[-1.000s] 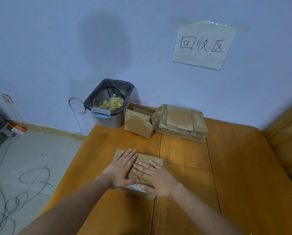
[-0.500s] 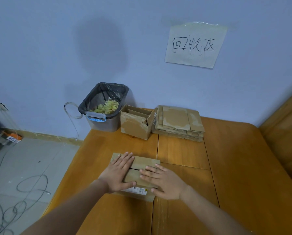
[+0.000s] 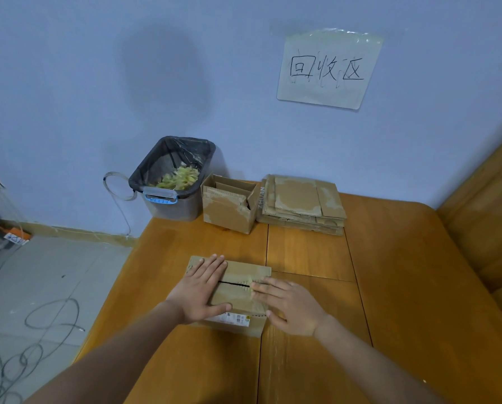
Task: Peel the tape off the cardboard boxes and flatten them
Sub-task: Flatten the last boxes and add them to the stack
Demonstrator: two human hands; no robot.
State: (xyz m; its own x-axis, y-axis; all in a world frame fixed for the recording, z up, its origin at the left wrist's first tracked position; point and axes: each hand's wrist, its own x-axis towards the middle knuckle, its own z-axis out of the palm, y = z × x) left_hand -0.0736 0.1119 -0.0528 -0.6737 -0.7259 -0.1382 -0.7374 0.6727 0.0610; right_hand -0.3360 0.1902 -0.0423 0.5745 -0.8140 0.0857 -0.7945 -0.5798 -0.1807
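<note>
Wooden table [image 3: 389, 287] against a blue wall. Flattened cardboard box [image 3: 238, 290] lies mid-table, flap seam showing. Left hand [image 3: 200, 290] and right hand [image 3: 290, 307] press flat on it, fingers straight, gripping nothing. At the far edge: open cardboard box [image 3: 229, 205], stack of flattened cardboard [image 3: 302, 204], lined bin [image 3: 174, 176].

We saw two bare forearms entering from the bottom edge, with no sleeve, cuff or glove on either one. Our left hand [image 3: 200, 290] carried no ring, watch or band, and the same went for our right hand [image 3: 291, 307], whose wrist was also uncovered. The fingers [image 3: 214, 265] were bare, with short nails; those of the right hand were smeared by blur, so we could not make out their nails.
</note>
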